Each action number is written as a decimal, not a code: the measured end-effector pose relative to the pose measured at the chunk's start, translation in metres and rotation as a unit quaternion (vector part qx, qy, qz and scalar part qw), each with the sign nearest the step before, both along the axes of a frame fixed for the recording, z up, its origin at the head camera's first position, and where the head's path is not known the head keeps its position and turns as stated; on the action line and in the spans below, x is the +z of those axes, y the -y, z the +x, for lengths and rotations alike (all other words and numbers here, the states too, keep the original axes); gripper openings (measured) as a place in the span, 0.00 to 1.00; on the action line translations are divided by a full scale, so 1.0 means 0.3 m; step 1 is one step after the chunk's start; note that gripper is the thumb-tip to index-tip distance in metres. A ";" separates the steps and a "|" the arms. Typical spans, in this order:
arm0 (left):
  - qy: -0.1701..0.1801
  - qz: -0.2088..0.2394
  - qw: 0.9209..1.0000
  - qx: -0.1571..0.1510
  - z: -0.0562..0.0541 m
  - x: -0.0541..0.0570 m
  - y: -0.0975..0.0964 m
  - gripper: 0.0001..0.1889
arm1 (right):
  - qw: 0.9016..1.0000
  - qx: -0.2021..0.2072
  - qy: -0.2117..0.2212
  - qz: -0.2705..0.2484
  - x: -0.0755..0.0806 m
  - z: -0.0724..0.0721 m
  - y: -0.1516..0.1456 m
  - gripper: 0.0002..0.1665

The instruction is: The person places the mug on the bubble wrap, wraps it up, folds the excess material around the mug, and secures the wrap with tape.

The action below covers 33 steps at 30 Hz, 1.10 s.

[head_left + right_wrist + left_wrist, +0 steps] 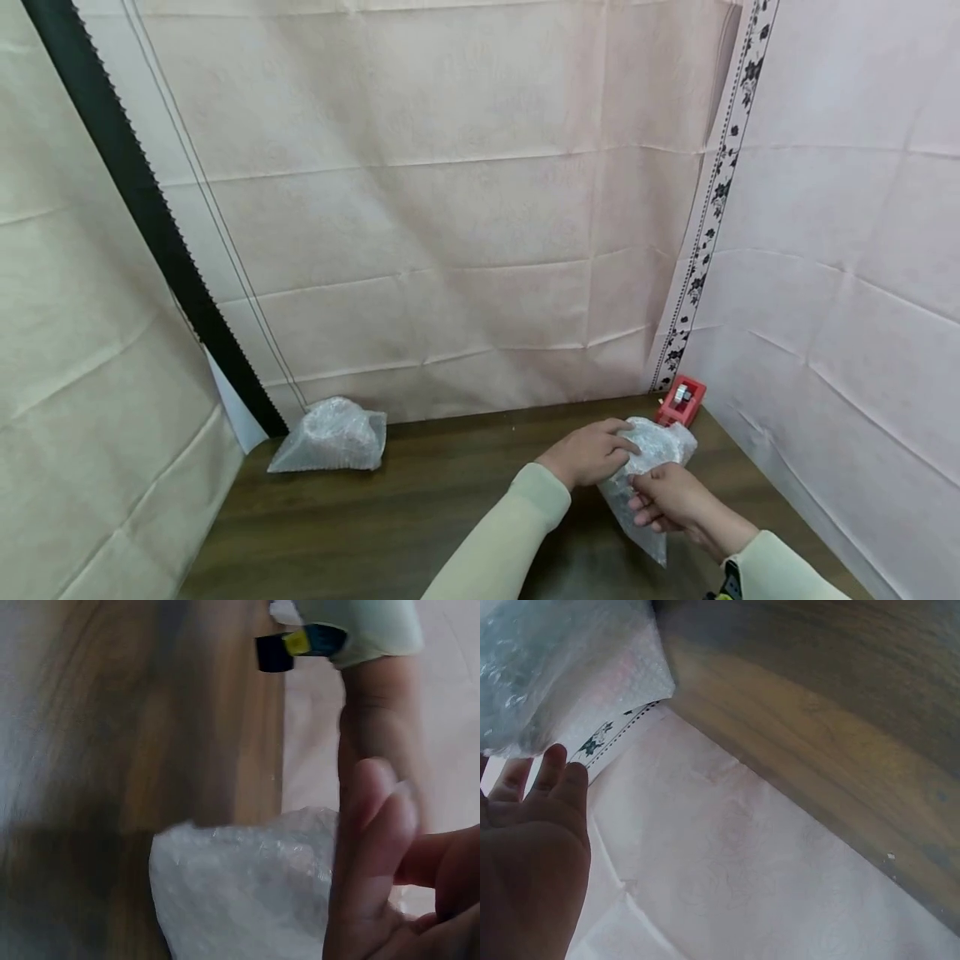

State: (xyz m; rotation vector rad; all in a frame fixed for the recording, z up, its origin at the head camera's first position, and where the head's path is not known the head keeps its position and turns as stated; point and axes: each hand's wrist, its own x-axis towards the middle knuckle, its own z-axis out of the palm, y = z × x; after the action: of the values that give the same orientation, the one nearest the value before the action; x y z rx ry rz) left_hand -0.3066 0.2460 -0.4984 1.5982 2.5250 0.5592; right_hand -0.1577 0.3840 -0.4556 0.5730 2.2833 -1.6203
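Observation:
A translucent bubble-wrap bag (pixel 651 450) is at the right of the table, tilted between both hands. My left hand (pixel 596 452) grips its upper left side, fingers across the wrap. In the left wrist view, the bent fingers of my left hand (pixel 540 817) touch the bag's edge (pixel 577 667); its thumb is hidden. My right hand (pixel 675 504) pinches the bag's near side between thumb and forefinger, other fingers curled. The right wrist view shows the bag (pixel 240 892) beside blurred fingers (pixel 382 832). What the bag contains is hidden.
A second bubble-wrap bag (pixel 333 435) lies at the table's back left. Behind the held bag, a red object with a metal part (pixel 681 400) stands in the back right corner. Pale creased cloth (pixel 450 208) walls the dark wooden table (pixel 442 500) at the back and sides.

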 end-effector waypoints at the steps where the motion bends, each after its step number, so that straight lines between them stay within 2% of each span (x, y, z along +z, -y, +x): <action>1: 0.009 0.001 1.000 -0.002 0.000 0.001 0.000 0.25 | 1.000 -0.004 0.001 0.018 -0.005 -0.001 0.002 0.24; 5: 0.025 -0.001 0.999 -0.021 -0.009 0.007 0.007 0.28 | 0.996 -0.006 -0.010 0.084 -0.019 -0.007 0.014 0.23; 8: 0.022 -0.013 0.999 -0.034 -0.018 0.016 0.007 0.28 | 0.992 -0.009 -0.028 0.125 -0.032 -0.008 0.025 0.23; 12: 0.000 -0.021 0.999 -0.030 -0.020 0.032 -0.005 0.28 | 0.980 -0.012 -0.059 0.190 -0.049 -0.010 0.031 0.24; 17: -0.026 -0.030 0.999 -0.024 -0.015 0.039 -0.015 0.27 | 0.949 0.010 -0.099 0.299 -0.064 -0.003 0.026 0.28; 20: -0.043 -0.037 0.998 -0.024 -0.008 0.036 -0.015 0.24 | 0.926 0.027 -0.106 0.362 -0.069 0.009 0.024 0.28; 21: -0.048 -0.039 0.998 -0.024 -0.004 0.035 -0.015 0.24 | 0.921 0.031 -0.105 0.374 -0.068 0.013 0.022 0.28; 23: -0.052 -0.040 0.998 -0.020 0.002 0.030 -0.012 0.24 | 0.921 0.047 -0.097 0.376 -0.058 0.019 0.013 0.28; 27: -0.050 -0.036 0.998 -0.009 0.010 0.017 -0.011 0.26 | 0.945 0.088 -0.105 0.296 -0.015 0.024 -0.049 0.26; 29: -0.055 -0.031 0.998 -0.002 0.013 0.013 -0.013 0.27 | 0.951 0.097 -0.126 0.264 0.012 0.021 -0.093 0.22; 31: -0.056 -0.026 0.998 0.003 0.015 0.011 -0.015 0.28 | 0.948 0.088 -0.146 0.268 0.033 0.015 -0.133 0.18; 33: -0.054 -0.023 0.998 0.007 0.016 0.009 -0.016 0.27 | 0.936 0.072 -0.174 0.298 0.042 0.011 -0.162 0.13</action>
State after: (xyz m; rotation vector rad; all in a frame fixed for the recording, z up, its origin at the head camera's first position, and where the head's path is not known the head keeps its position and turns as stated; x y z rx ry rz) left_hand -0.3017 0.2508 -0.4957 1.6373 2.6080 0.4245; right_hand -0.1545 0.4325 -0.4431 0.2350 3.0189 -1.0017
